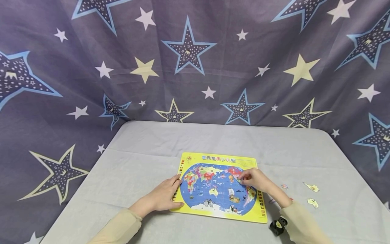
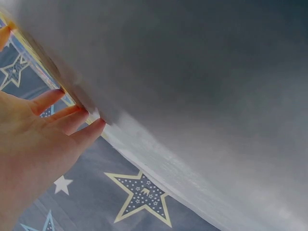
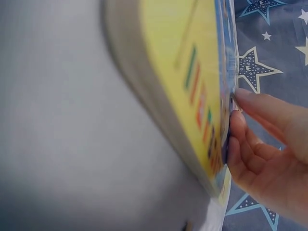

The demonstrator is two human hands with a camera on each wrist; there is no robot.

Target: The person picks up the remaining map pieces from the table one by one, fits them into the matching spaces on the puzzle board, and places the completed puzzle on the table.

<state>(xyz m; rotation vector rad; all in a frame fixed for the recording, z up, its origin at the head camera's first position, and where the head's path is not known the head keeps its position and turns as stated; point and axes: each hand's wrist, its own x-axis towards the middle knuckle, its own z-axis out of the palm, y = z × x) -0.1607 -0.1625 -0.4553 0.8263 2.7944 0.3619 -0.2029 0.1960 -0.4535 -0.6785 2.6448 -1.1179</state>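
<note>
A yellow-bordered world map puzzle board [image 1: 222,217] lies on the table. On its left edge rests my left hand [image 1: 164,195], fingers extended; the left wrist view shows the fingertips [image 2: 98,124] along that edge. Over the map's upper right part is my right hand [image 1: 256,179], its thumb and forefinger pinching a small puzzle piece [image 1: 239,181] against the board. In the right wrist view the right hand [image 3: 274,149] has its other fingers curled low by the board's face, and the piece is mostly hidden.
To the right of the board lie loose puzzle pieces: a long yellowish one [image 1: 312,187], another pale one [image 1: 312,202] and a small pinkish one [image 1: 284,186]. A black wrist device [image 1: 278,226] is by the right sleeve. Behind the grey-covered table [image 1: 152,142] hangs a star-patterned curtain [image 1: 213,44].
</note>
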